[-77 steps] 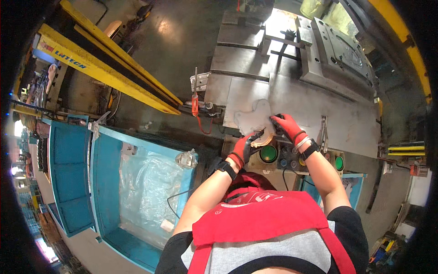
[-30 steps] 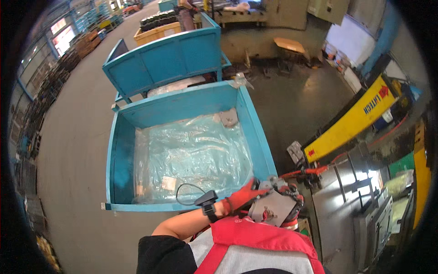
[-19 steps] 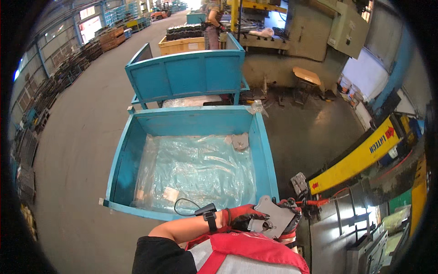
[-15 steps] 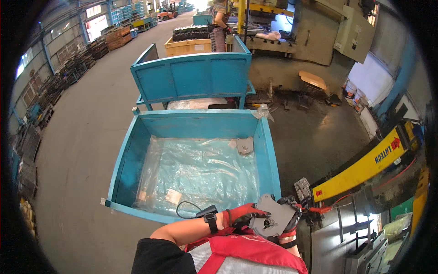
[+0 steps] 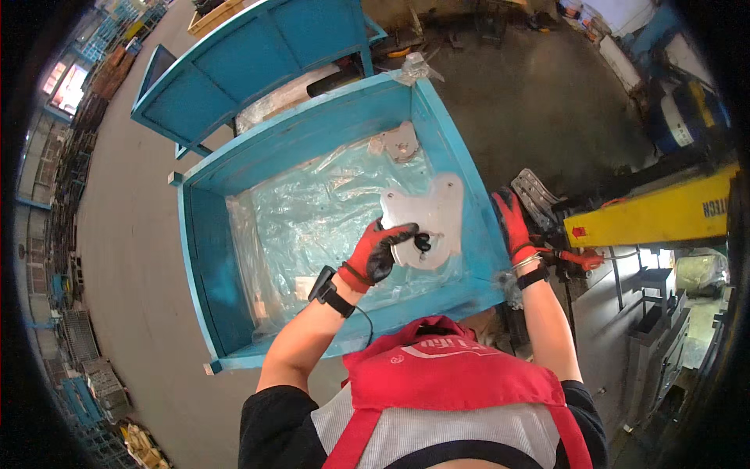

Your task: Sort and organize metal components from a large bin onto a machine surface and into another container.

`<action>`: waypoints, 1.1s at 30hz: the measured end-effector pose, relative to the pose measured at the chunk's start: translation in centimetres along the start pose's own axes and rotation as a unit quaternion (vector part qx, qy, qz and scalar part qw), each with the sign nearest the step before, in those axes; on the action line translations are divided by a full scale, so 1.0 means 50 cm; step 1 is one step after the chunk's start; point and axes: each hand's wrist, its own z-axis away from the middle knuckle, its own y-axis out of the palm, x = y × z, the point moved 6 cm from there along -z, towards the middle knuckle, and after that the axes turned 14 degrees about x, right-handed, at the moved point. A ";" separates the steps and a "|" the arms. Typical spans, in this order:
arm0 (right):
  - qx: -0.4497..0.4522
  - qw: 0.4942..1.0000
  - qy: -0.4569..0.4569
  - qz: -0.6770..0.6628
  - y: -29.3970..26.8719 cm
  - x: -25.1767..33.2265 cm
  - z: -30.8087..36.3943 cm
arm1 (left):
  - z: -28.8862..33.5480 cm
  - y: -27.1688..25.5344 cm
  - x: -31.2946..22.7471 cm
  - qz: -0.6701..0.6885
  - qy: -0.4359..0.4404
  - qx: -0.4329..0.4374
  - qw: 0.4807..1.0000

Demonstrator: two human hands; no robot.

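A yellow beam [image 5: 664, 209] juts at right, near what may be a blue drum [image 5: 676, 123].

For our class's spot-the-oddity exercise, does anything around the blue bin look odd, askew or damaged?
Nothing looks clearly damaged. The clear liner lies wrinkled rather than flat in the bin, and wadded plastic covers its far right corner; both may be deliberate.
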 end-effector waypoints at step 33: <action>-0.086 0.927 0.334 0.145 0.076 0.018 0.016 | -0.399 -0.738 0.125 -0.287 0.134 -0.215 0.924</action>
